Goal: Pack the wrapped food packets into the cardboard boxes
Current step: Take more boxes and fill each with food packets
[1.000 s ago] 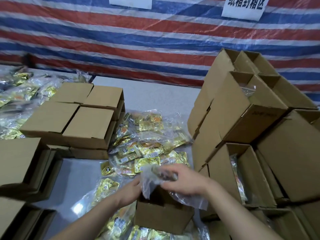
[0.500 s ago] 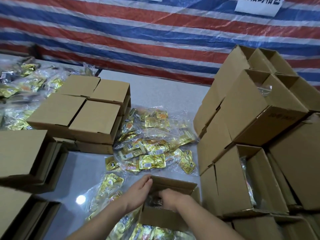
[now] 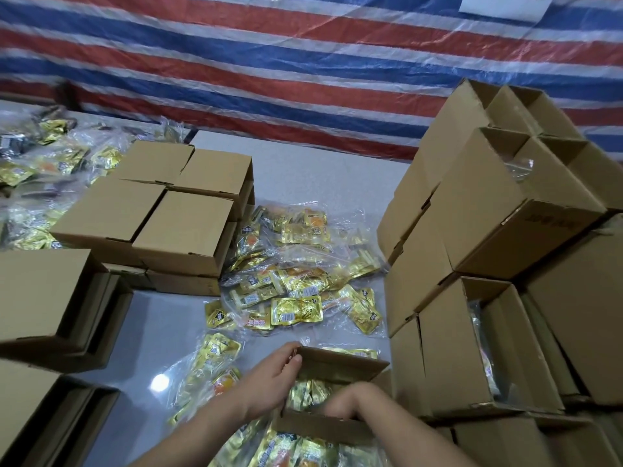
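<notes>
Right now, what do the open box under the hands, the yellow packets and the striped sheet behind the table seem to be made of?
The open box looks like plain brown cardboard, matte, with creased flaps. The yellow packets appear to be glossy metallic foil or film inside clear plastic bags, given the glare and wrinkles. The striped sheet is probably woven plastic tarpaulin: it shines slightly and creases sharply.

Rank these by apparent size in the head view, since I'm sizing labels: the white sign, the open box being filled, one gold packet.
1. Open box being filled, though nearness inflates it.
2. White sign, cropped and farther away.
3. Gold packet.
</notes>
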